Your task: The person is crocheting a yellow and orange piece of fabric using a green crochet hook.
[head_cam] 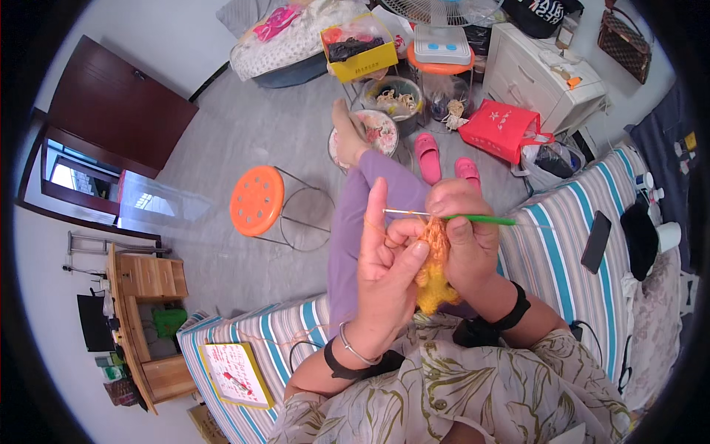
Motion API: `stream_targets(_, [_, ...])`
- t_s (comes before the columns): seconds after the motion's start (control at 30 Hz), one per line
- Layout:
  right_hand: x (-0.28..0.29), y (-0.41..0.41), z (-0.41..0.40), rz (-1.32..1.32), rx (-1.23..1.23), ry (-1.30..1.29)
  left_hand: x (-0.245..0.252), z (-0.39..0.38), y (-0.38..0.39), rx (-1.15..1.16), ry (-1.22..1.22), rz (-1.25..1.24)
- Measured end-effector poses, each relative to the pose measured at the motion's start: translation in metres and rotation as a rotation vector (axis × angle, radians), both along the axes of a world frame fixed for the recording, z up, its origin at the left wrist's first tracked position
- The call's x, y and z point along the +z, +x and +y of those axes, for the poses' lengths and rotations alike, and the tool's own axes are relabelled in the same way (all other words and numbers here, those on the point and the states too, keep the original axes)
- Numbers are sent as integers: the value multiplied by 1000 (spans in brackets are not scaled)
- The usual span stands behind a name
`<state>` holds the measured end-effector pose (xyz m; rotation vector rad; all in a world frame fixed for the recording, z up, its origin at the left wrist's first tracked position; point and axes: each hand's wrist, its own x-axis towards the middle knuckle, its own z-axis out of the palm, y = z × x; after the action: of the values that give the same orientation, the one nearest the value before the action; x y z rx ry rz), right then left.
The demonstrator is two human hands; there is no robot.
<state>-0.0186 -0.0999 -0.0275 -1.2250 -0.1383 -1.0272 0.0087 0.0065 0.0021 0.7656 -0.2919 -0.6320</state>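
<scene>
A small crocheted piece point(434, 277), orange at the top and yellow below, is pinched between my two hands above my lap. My right hand point(468, 238) grips a crochet hook by its green handle point(491, 220); the metal shaft point(407, 212) points left, a strand of orange yarn over it. My left hand point(391, 255) holds the piece's left edge between thumb and fingers. Its index finger is raised, with orange yarn point(375, 225) running round it. A thin orange strand point(277, 337) lies across the striped bed cover to the left. Fingers partly hide the stitches.
Around my legs are an orange-topped stool point(257, 201), pink slippers point(427, 158), a floral-topped stool point(383, 133), a bucket with yarn point(413, 105) and a red bag point(502, 130). A phone point(596, 242) lies on the striped cover at right, a yellow-edged box point(236, 374) at left.
</scene>
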Motion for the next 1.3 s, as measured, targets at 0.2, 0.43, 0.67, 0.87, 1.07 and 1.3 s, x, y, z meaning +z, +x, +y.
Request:
stream_targets(0.2, [-2,1,4,-19,257,220,0,5,4,-31,-35,15])
stream_targets(0.43, [2,-2,-10,20,338,192,-9,18,15,-27,55,-94])
stream_targets(0.67, [8,-8,-22,50,335,78,-7,17,14,-5,163,-118])
stream_targets(0.87, [10,-10,-30,73,332,-22,-10,21,18,-92,212,-114])
stream_targets(1.07, [14,-12,-33,101,296,-96,-9,23,23,-189,155,-86])
stream_targets(1.3, [19,-14,-34,150,307,-177,-9,23,22,-260,164,-70])
